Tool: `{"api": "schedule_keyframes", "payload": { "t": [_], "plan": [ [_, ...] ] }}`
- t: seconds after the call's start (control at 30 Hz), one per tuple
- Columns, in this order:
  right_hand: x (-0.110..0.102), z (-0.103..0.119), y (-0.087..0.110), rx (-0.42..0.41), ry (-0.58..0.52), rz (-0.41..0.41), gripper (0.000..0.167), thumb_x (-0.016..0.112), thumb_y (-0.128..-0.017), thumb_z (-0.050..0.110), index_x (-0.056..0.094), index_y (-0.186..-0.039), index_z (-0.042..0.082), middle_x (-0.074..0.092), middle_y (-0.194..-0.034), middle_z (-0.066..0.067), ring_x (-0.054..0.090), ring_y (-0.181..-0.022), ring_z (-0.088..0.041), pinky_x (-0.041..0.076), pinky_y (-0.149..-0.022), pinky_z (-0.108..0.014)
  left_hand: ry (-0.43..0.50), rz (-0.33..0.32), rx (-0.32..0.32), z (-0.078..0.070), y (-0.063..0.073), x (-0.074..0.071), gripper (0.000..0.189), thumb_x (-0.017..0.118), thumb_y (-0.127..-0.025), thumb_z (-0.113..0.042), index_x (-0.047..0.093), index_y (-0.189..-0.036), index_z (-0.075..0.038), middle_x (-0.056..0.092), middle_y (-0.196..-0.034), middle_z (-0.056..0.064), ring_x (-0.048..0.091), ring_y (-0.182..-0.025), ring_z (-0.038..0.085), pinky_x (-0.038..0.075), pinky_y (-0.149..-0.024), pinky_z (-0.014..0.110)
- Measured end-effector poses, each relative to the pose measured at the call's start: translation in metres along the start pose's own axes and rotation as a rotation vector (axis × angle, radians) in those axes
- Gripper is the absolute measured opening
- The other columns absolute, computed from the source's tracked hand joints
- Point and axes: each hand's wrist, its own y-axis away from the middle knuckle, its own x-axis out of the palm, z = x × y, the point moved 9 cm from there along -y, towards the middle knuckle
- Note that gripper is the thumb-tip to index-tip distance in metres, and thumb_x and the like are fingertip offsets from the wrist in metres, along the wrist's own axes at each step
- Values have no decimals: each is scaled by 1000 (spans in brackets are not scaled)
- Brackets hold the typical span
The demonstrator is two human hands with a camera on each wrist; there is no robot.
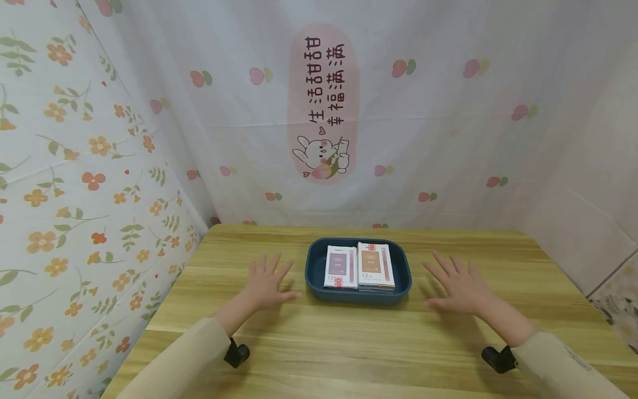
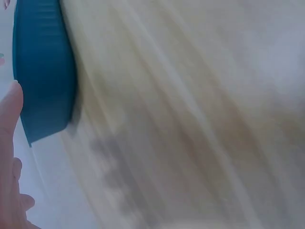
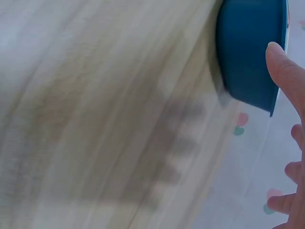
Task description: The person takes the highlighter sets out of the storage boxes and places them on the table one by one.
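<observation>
Toward the back of the wooden table, a dark blue oblong tray holds two stacks of small boxes side by side. The left stack is topped by a white box with a purple panel, the right one by a white box with an orange-brown panel. My left hand hovers to the left of the tray, fingers spread and holding nothing. On the other side, my right hand is also spread and bare. Both wrist views show a thumb overlapping the tray's side.
The wooden table reaches back to a white curtain printed with fruit and a rabbit. A floral cloth hangs along the left side. Black wrist mounts sit under both forearms.
</observation>
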Motion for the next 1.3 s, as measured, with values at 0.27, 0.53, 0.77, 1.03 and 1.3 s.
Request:
{"api": "schedule_keyframes", "payload": {
  "t": [0.27, 0.53, 0.77, 1.03, 1.3],
  "plan": [
    [-6, 8, -17, -2, -23, 13, 84, 62, -74, 61, 39, -137, 10, 26, -143, -27, 35, -119, -55, 26, -88, -72, -9, 63, -32, -12, -18, 0, 85, 47, -78, -71, 29, -144, -21, 22, -150, 16, 11, -134, 49, 10, -103, 65],
    [-12, 16, -34, 9, -88, 66, 89, 56, -75, 67, 35, -140, 9, 22, -145, -28, 32, -122, -53, 21, -90, -73, -30, 119, -25, -27, -30, 6, 88, 41, -77, -75, 23, -146, -23, 21, -151, 13, 10, -135, 47, 10, -104, 64],
    [-13, 29, -49, 5, -115, 97, 91, 55, -75, 67, 33, -142, 10, 21, -145, -29, 31, -124, -53, 21, -94, -71, -17, 137, -16, -38, -34, 7, 88, 38, -78, -76, 23, -146, -23, 20, -151, 11, 8, -136, 46, 7, -105, 62],
    [-11, 47, -64, -23, -146, 134, 92, 53, -75, 69, 32, -142, 10, 24, -144, -27, 34, -123, -52, 22, -96, -67, -39, 155, 0, -43, -36, 13, 91, 37, -78, -76, 22, -147, -17, 18, -152, 12, 6, -137, 44, 6, -106, 60],
    [-2, 57, -80, -26, -158, 193, 89, 50, -77, 69, 30, -144, 13, 23, -145, -27, 33, -124, -50, 25, -100, -61, -25, 154, 39, -43, -37, 17, 91, 35, -80, -74, 26, -145, -12, 20, -151, 12, 9, -136, 45, 9, -105, 61]
  ]
}}
